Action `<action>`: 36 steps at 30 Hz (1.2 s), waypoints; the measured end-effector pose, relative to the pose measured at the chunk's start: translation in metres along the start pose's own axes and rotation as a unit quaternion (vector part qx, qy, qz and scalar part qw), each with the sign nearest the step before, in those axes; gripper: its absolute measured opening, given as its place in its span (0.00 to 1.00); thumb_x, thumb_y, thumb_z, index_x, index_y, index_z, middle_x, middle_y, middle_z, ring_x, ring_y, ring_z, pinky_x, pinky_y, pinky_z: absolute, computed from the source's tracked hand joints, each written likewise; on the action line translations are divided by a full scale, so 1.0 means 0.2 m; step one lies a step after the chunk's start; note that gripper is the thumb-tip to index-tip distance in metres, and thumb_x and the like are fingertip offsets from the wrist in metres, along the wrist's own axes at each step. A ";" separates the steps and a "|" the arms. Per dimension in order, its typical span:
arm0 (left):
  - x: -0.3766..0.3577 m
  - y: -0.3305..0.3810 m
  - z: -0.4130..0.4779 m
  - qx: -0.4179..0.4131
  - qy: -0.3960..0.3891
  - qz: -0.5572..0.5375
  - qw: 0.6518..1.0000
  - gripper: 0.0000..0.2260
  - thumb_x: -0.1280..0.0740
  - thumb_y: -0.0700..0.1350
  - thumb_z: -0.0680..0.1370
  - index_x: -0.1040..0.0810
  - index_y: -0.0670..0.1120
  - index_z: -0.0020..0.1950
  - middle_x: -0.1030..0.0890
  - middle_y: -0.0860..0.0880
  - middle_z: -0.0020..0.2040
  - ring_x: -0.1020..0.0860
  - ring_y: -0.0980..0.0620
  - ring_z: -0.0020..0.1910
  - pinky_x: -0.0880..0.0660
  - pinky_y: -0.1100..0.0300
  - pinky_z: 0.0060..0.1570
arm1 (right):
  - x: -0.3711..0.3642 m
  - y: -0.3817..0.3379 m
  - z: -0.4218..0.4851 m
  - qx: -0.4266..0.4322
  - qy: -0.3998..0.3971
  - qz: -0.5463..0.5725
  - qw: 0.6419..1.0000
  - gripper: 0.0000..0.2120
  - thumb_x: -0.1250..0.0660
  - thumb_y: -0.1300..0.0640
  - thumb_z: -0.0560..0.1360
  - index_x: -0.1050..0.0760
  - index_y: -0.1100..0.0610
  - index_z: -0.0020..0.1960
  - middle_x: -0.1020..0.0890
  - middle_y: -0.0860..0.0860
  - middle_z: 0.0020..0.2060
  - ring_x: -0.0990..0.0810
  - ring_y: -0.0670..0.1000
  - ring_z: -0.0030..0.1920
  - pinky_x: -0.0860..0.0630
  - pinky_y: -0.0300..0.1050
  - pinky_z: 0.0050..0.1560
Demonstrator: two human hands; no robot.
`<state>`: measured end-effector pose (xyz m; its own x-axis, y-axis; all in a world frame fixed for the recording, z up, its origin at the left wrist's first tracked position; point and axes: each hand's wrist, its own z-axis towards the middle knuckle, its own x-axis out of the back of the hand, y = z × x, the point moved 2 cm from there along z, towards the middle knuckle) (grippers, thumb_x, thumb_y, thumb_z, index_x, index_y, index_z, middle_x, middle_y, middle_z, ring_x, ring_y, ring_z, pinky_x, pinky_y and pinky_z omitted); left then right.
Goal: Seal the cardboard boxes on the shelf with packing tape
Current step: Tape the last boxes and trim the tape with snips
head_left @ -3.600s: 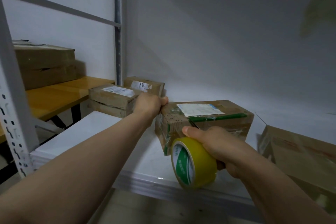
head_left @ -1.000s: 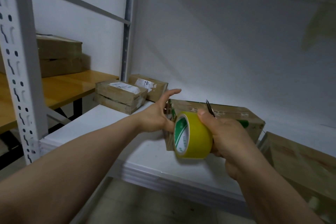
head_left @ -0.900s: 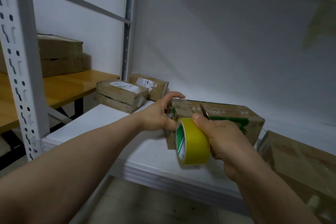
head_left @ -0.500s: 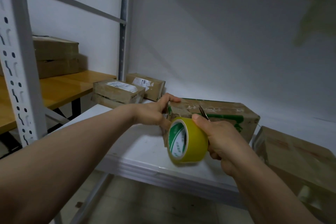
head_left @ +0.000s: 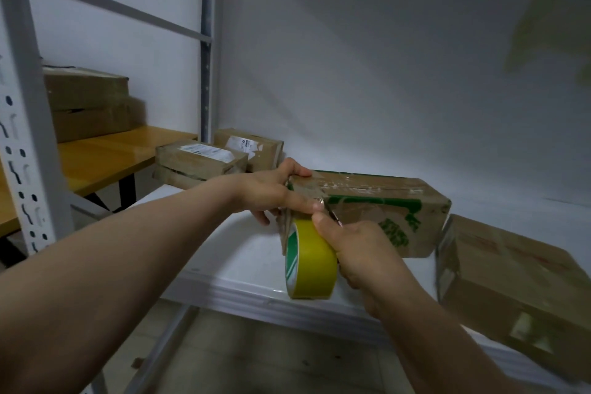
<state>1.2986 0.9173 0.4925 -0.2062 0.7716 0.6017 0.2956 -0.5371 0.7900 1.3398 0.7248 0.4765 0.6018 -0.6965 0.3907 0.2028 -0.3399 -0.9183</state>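
A brown cardboard box [head_left: 380, 201] with green print lies on the white shelf [head_left: 230, 253]. My left hand [head_left: 275, 192] grips its near left corner, thumb on the front edge and a finger over the top. My right hand [head_left: 358, 249] holds a yellow roll of packing tape [head_left: 311, 261] with a green and white core against the box's left end. A thin metal blade [head_left: 332, 216], probably scissors, sticks out of that same hand by the thumb.
Two small labelled boxes [head_left: 201, 161] sit at the shelf's back left. Another cardboard box [head_left: 518, 285] lies close on the right. The perforated shelf post [head_left: 25, 125] stands at left, with a wooden table [head_left: 105, 153] carrying stacked boxes behind it.
My right hand has lowered the tape roll down the box's left end. My left thumb has slid along the front top edge towards the right hand. The box has turned over since the earliest frame.
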 end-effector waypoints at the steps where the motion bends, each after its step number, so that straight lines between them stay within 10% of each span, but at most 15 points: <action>1: 0.00 0.00 -0.01 -0.005 0.006 0.006 1.000 0.37 0.24 0.60 0.68 0.40 0.63 0.72 0.26 0.48 0.61 0.22 0.44 0.60 0.20 0.42 0.57 | 0.00 0.00 0.01 -0.003 0.000 -0.002 1.000 0.21 0.34 0.38 0.78 0.25 0.55 0.39 0.27 0.50 0.31 0.30 0.48 0.32 0.35 0.44 0.34; 9: 0.03 0.03 -0.03 -0.066 0.089 0.093 0.989 0.28 0.24 0.56 0.72 0.29 0.58 0.70 0.28 0.51 0.65 0.21 0.49 0.54 0.16 0.53 0.42 | -0.01 -0.04 0.05 -0.041 -0.030 -0.056 0.997 0.26 0.36 0.33 0.77 0.23 0.58 0.50 0.25 0.52 0.33 0.28 0.50 0.31 0.33 0.43 0.31; 14: 0.00 -0.03 -0.01 -0.128 0.163 0.192 0.959 0.30 0.27 0.61 0.74 0.31 0.57 0.74 0.22 0.53 0.64 0.22 0.54 0.56 0.23 0.57 0.58 | 0.08 -0.11 0.08 0.126 0.081 -0.250 0.956 0.23 0.40 0.34 0.79 0.22 0.53 0.40 0.18 0.50 0.37 0.20 0.50 0.38 0.24 0.45 0.40; 19: 0.05 -0.05 -0.01 -0.101 0.060 0.020 0.993 0.29 0.22 0.49 0.72 0.27 0.56 0.71 0.21 0.53 0.62 0.19 0.49 0.57 0.19 0.47 0.55 | 0.08 -0.19 0.25 0.292 0.135 -0.391 0.862 0.10 0.35 0.46 0.81 0.20 0.51 0.48 0.20 0.48 0.40 0.23 0.51 0.43 0.27 0.47 0.39; 26: 0.02 -0.10 -0.06 -0.039 0.024 -0.151 0.987 0.42 0.25 0.43 0.73 0.45 0.61 0.80 0.29 0.54 0.70 0.27 0.49 0.66 0.29 0.43 0.68 | 0.00 -0.24 0.33 0.305 0.062 -0.435 0.845 0.15 0.30 0.38 0.74 0.21 0.47 0.53 0.28 0.47 0.51 0.26 0.49 0.47 0.23 0.49 0.48; 36: -0.28 -0.12 -0.17 0.082 0.109 -0.390 0.910 0.46 0.20 0.55 0.59 0.33 0.44 0.72 0.18 0.43 0.58 0.16 0.47 0.50 0.22 0.62 0.31 | 0.00 -0.19 0.35 0.338 0.094 -0.436 0.829 0.13 0.33 0.38 0.77 0.19 0.47 0.49 0.26 0.46 0.47 0.25 0.50 0.45 0.28 0.45 0.39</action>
<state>1.2721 0.8759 0.4436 -0.5883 0.8007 -0.1125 0.1114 0.2181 0.9696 1.3860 0.7829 0.5066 -0.1196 -0.4795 0.8694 0.9220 -0.3785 -0.0819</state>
